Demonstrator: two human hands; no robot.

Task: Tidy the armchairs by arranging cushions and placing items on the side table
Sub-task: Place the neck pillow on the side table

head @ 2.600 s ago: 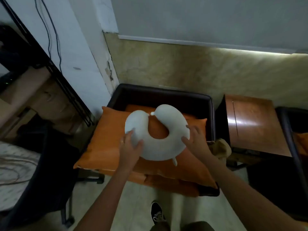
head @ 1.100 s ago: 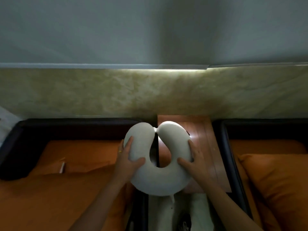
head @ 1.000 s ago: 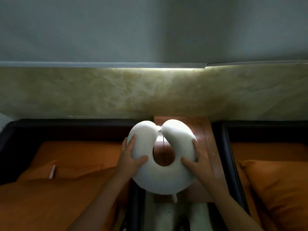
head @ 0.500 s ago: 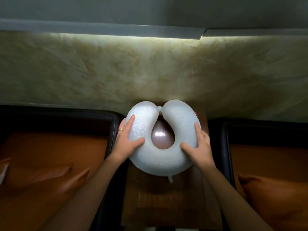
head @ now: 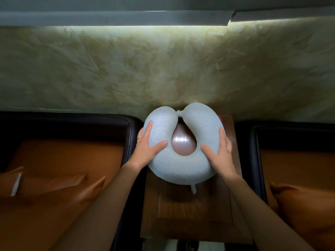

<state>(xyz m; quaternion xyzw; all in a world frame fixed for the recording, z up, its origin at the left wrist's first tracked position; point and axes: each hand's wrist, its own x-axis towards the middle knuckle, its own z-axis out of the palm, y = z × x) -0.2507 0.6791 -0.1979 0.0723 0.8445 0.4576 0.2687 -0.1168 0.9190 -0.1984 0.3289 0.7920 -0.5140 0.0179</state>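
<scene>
Holding the white neck pillow (head: 181, 169) over the far end of the side table (head: 195, 214), open end toward the wall, left hand (head: 148, 151) and right hand (head: 221, 156) each clasp one arm, thumb on top, fingers spread outside; likely light, soft, squashy, easiest gripped there.

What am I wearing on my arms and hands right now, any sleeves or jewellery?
No sleeves show: the left forearm and right forearm are bare down to the frame's lower edge. The left hand wears a thin gold-coloured ring on one finger. The right hand shows no ring, and neither wrist carries a watch or bracelet.
</scene>
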